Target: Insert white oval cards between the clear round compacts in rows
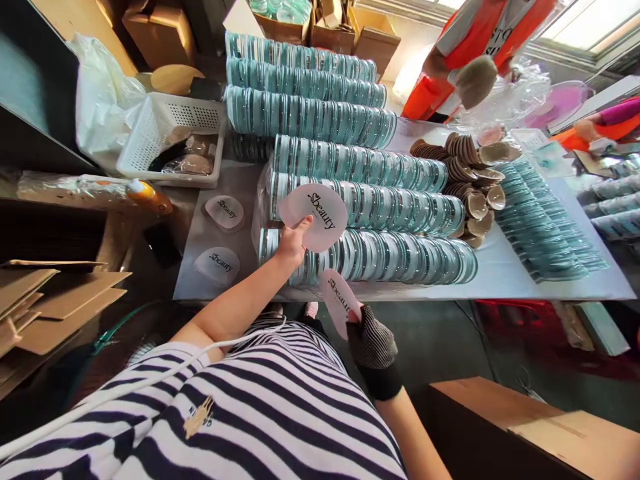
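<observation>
Now, two printed discs in hand above the front row of tins.
My left hand (291, 245) pinches a disc (313, 217) by its lower rim over the tins (370, 257); my gloved right hand (373, 343) pinches a second disc (340, 301) at the table (500, 277) edge. I judge rim grips best, print facing up.
</observation>
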Action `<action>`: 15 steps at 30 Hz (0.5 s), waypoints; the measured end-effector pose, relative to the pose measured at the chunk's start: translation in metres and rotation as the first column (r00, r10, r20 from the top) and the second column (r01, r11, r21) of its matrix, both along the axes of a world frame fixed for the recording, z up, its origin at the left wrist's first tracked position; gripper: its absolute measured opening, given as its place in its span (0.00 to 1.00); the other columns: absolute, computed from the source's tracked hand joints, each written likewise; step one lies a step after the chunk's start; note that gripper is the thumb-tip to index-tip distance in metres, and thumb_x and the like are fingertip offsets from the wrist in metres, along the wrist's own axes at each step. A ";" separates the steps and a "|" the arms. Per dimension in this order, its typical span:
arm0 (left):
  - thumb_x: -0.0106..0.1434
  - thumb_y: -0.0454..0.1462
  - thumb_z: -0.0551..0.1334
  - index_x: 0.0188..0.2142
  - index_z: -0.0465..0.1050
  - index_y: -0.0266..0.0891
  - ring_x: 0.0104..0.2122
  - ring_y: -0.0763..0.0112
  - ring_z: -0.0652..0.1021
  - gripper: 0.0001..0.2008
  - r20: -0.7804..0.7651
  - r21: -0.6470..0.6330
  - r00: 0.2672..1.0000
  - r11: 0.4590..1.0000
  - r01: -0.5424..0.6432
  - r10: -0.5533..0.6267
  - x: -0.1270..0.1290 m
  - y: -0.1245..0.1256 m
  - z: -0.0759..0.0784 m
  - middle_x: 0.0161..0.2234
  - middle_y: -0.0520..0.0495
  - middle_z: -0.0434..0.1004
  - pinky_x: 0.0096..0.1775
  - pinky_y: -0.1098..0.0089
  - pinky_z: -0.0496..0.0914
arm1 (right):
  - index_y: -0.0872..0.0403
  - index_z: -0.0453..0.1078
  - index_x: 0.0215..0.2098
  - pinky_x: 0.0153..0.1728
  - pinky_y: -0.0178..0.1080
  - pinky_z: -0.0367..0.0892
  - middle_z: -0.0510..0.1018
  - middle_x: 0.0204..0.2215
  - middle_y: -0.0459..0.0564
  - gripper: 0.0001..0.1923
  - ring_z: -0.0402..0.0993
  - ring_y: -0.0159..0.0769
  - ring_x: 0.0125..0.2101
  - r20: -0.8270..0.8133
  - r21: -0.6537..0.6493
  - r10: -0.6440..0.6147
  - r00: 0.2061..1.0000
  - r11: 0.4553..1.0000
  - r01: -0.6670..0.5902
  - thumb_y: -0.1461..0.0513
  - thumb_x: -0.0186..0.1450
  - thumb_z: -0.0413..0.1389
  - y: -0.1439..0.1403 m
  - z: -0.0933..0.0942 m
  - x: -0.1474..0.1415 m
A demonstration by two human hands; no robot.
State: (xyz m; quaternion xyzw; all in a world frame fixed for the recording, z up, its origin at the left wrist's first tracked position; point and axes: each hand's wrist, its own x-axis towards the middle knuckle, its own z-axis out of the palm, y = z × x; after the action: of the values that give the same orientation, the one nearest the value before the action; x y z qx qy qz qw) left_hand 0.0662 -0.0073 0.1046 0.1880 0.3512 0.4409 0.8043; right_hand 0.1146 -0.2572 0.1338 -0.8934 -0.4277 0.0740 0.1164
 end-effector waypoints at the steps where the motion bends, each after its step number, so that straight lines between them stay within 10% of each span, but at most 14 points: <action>1: 0.50 0.34 0.74 0.46 0.76 0.39 0.49 0.59 0.78 0.22 0.003 0.007 1.000 1.000 -0.001 0.001 0.000 0.000 -0.001 0.42 0.44 0.82 0.54 0.58 0.70 | 0.55 0.73 0.47 0.24 0.33 0.53 0.79 0.27 0.51 0.19 0.70 0.32 0.22 0.012 -0.031 -0.002 1.000 1.000 0.003 0.57 0.70 0.44 0.007 -0.005 -0.006; 10: 0.52 0.33 0.72 0.44 0.77 0.40 0.48 0.60 0.79 0.18 -0.017 -0.023 0.999 0.999 -0.028 0.027 0.001 0.009 -0.002 0.42 0.45 0.82 0.53 0.58 0.71 | 0.54 0.71 0.50 0.26 0.34 0.49 0.81 0.32 0.52 0.16 0.72 0.31 0.25 0.106 -0.099 0.080 0.991 0.993 -0.070 0.59 0.71 0.47 0.033 0.012 -0.005; 15: 0.53 0.31 0.71 0.43 0.77 0.38 0.45 0.63 0.80 0.17 -0.003 -0.032 0.999 0.999 -0.032 0.032 0.002 0.009 -0.004 0.40 0.46 0.83 0.53 0.61 0.71 | 0.56 0.67 0.55 0.26 0.34 0.52 0.81 0.34 0.54 0.18 0.75 0.34 0.30 0.040 -0.245 0.097 0.995 0.966 -0.084 0.60 0.71 0.45 0.067 -0.021 -0.002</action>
State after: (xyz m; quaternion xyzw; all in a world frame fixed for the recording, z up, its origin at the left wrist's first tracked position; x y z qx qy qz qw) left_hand 0.0680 0.0015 0.1004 0.1701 0.3620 0.4478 0.7997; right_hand 0.1130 -0.1898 0.1124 -0.8820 -0.4585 0.1081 -0.0085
